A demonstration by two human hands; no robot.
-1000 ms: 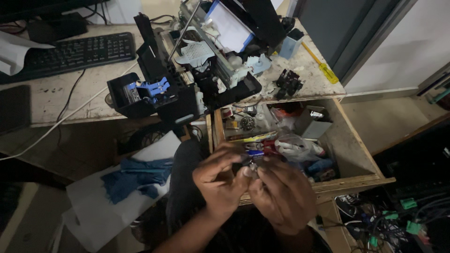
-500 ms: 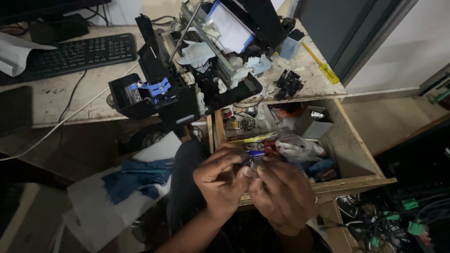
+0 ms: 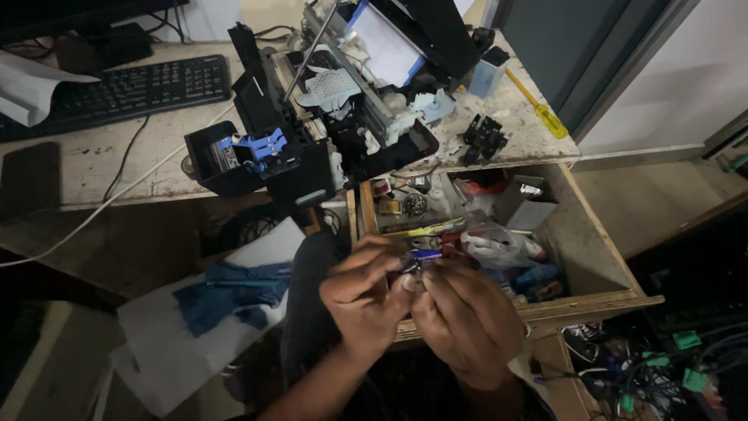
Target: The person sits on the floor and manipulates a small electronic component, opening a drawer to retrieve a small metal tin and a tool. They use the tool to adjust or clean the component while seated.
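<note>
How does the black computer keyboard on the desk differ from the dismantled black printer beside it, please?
The black computer keyboard lies flat and whole; the dismantled black printer stands opened, its inner parts exposed. The keyboard sits well back on the pale worn desk; the printer's front corner overhangs the desk's edge. The keyboard is plain black; the printer shows blue and white parts. Both rest on the same desk, away from the left hand and right hand.
</note>
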